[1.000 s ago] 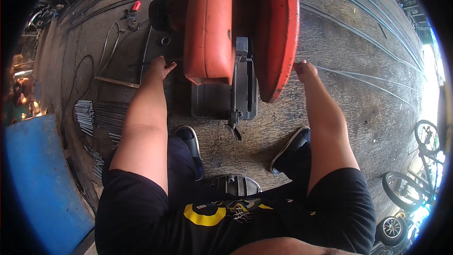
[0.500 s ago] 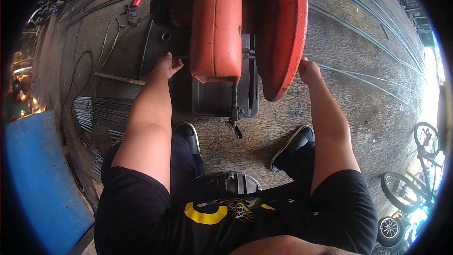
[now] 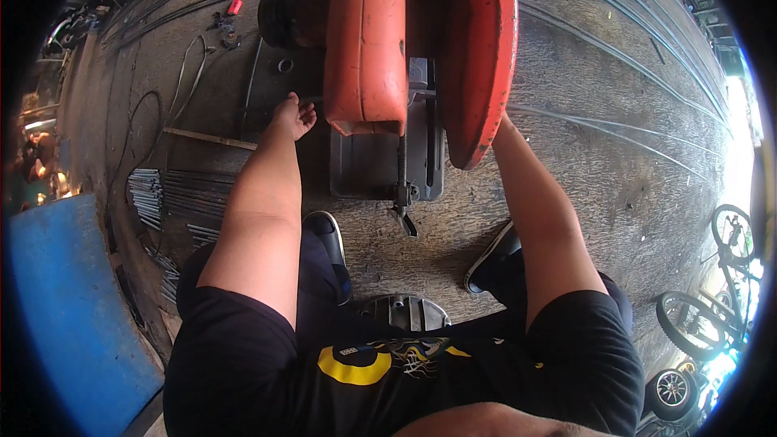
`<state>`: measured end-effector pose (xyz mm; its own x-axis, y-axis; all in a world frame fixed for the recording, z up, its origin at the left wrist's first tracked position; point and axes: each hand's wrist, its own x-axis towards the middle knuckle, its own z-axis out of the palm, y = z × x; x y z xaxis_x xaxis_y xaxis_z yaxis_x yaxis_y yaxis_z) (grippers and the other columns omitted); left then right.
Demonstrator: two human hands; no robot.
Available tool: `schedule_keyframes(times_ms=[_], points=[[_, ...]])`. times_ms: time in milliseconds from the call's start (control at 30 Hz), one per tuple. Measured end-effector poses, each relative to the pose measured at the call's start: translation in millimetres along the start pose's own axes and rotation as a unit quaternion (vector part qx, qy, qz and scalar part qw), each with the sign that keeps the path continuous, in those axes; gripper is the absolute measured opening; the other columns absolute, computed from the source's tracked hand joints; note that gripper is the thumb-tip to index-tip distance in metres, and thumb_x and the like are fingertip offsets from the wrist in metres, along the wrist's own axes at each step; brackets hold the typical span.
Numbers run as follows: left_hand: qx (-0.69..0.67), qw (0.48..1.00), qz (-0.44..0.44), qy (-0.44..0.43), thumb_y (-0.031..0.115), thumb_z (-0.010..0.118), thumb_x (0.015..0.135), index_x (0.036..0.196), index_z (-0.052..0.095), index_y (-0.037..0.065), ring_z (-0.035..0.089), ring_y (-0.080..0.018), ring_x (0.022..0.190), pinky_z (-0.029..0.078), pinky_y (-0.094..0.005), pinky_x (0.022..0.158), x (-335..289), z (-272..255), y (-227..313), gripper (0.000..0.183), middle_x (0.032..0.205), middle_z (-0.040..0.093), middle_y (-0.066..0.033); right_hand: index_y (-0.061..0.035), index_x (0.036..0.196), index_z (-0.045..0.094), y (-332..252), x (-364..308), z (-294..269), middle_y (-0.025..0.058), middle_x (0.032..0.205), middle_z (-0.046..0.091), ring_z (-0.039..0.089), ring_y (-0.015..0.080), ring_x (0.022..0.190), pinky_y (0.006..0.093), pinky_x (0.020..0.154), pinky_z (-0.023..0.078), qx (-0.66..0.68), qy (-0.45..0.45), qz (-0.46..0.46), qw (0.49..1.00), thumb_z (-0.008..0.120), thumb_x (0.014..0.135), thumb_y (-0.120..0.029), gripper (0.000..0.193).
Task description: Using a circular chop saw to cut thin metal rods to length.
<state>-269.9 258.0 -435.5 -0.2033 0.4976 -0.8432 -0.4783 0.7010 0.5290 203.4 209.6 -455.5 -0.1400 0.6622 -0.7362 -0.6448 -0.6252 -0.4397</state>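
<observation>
A red cut-off saw [image 3: 366,48] stands in front of me, its round blade guard [image 3: 486,57] on the right and its dark base [image 3: 344,166] below. Left of the saw body, my left hand [image 3: 296,117] is palm up, fingers loosely bent and apart. It is beside a thin metal rod [image 3: 315,99] that runs toward the saw's clamp [image 3: 419,95]; any contact is unclear. My right hand [image 3: 503,131] reaches behind the guard's lower right edge, close to long thin rods [image 3: 566,116]. Its fingers are hidden.
Short cut rods [image 3: 146,197] lie in bundles at left, near a wooden strip [image 3: 209,138] and a cable [image 3: 154,101]. Long rods [image 3: 639,28] stretch across the right floor. A blue panel [image 3: 77,299] is at lower left, a bicycle [image 3: 692,328] at right.
My right hand has moved left, from plain view beside the guard to mostly behind it. The saw's red upper part has shifted slightly left and up. My left hand has barely moved.
</observation>
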Motion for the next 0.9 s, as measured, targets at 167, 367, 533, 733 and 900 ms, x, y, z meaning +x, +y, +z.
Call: schedule_keyframes(times_ms=[167, 367, 533, 733, 900], points=[[-0.055, 0.998, 0.025, 0.003, 0.043, 0.039, 0.099, 0.104, 0.048, 0.011, 0.056, -0.0219, 0.074, 0.051, -0.0371, 0.072, 1.1, -6.1, 11.1, 0.034, 0.086, 0.059, -0.0077, -0.0074, 0.085, 0.052, 4.4, 15.2, -30.9, 0.0023, 0.060, 0.043, 0.044, 0.0139, 0.047, 0.0247, 0.041, 0.038, 0.039, 0.073, -0.039, 0.996, 0.064, 0.089, -0.025, 0.022], [-0.071, 0.993, 0.076, 0.061, 0.036, 0.037, 0.100, 0.110, 0.047, 0.010, 0.057, -0.0225, 0.077, 0.050, -0.0375, 0.074, -4.8, -12.1, 20.0, 0.030, 0.090, 0.060, -0.0074, -0.0034, 0.094, 0.052, -41.2, 3.6, -92.7, 0.0087, 0.080, 0.051, 0.053, 0.0192, 0.064, 0.0302, 0.055, 0.055, 0.071, 0.218, -0.142, 0.963, 0.063, 0.090, -0.021, 0.021], [-0.097, 0.990, 0.083, 0.059, 0.027, 0.039, 0.099, 0.109, 0.048, 0.010, 0.057, -0.0230, 0.080, 0.049, -0.0383, 0.077, -9.0, -22.5, 19.6, 0.022, 0.090, 0.060, -0.0069, -0.0007, 0.098, 0.051, -32.9, 14.0, -79.5, 0.0127, 0.091, 0.053, 0.059, 0.0227, 0.079, 0.0326, 0.062, 0.057, -0.045, 0.121, -0.190, 0.973, 0.057, 0.094, -0.018, 0.019], [-0.072, 0.991, 0.058, 0.098, 0.016, 0.038, 0.098, 0.112, 0.048, 0.009, 0.057, -0.0252, 0.087, 0.048, -0.0399, 0.081, -8.2, -31.9, 12.7, 0.019, 0.099, 0.060, -0.0086, -0.0005, 0.099, 0.055, -16.8, -9.4, -5.3, 0.0117, 0.088, 0.059, 0.060, 0.0206, 0.068, 0.0291, 0.059, 0.055, -0.016, 0.121, -0.028, 0.992, 0.061, 0.091, -0.020, 0.022], [-0.169, 0.982, 0.062, 0.054, 0.013, 0.031, 0.099, 0.138, 0.031, 0.007, 0.056, -0.0354, 0.104, 0.047, -0.0474, 0.094, -15.6, -24.9, 14.1, 0.039, 0.120, 0.051, -0.0196, -0.0052, 0.091, 0.057, -9.5, -22.4, -21.5, 0.0075, 0.072, 0.057, 0.053, 0.0156, 0.053, 0.0277, 0.050, 0.049, -0.080, 0.101, -0.025, 0.991, 0.065, 0.089, -0.027, 0.023]])
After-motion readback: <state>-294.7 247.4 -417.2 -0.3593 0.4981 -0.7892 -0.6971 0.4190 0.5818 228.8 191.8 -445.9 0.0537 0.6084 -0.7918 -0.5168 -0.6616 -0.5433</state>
